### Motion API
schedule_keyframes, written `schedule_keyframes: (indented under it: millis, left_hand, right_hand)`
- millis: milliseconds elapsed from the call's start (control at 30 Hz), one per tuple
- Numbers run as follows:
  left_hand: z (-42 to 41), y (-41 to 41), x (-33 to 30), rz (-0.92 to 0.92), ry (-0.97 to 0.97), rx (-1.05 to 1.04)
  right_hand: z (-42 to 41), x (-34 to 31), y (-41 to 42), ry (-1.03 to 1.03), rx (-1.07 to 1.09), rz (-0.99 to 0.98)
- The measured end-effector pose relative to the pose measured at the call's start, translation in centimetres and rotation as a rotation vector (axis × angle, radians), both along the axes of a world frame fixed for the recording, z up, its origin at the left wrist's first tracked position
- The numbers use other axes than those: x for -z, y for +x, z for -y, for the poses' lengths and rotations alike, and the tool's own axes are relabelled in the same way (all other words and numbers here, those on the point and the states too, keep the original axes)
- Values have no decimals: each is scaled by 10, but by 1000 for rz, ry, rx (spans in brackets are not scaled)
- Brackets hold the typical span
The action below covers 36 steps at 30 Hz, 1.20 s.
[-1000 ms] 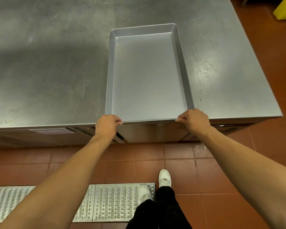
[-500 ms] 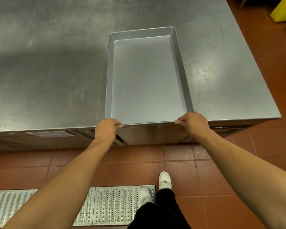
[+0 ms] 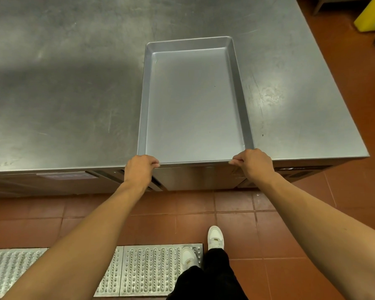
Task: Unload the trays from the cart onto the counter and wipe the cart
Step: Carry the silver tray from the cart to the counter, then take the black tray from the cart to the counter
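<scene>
An empty rectangular metal tray point(image 3: 195, 100) lies lengthwise on the steel counter point(image 3: 63, 87), its near short edge level with the counter's front edge. My left hand point(image 3: 140, 168) grips the tray's near left corner, fingers curled over the rim. My right hand point(image 3: 254, 162) grips the near right corner the same way. The cart is out of view.
The counter's right edge point(image 3: 342, 118) drops to a red tiled floor point(image 3: 355, 68). A yellow container point(image 3: 371, 15) stands at the far right. A metal floor grate point(image 3: 139, 269) runs under my feet, below the counter front.
The tray has slid slightly farther onto the counter, with both hands still gripping its near corners. The view has shifted a little downward.
</scene>
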State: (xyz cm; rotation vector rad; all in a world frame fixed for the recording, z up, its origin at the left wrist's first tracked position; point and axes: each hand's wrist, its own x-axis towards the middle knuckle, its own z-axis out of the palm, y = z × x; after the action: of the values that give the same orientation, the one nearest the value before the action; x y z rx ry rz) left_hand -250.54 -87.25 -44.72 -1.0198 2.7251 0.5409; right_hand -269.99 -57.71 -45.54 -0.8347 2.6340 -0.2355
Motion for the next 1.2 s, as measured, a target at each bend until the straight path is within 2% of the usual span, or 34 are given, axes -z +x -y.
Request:
schedule_keyframes:
  millis: [500,800,933,1200]
  left_hand:
    - [-7,-2,-5,21,-13,-9]
    - [-9,4,-7,51,-66,89]
    - [-10,7,-20,-65,-53,142]
    - [14,-5,-87,-223,-32,38]
  right_hand:
    - [0,-6,-1,42,-7,2]
    - [1,-21,3,72,32,62]
    - [3,-46,7,73,116,34]
    - [9,-130,7,-92,182,16]
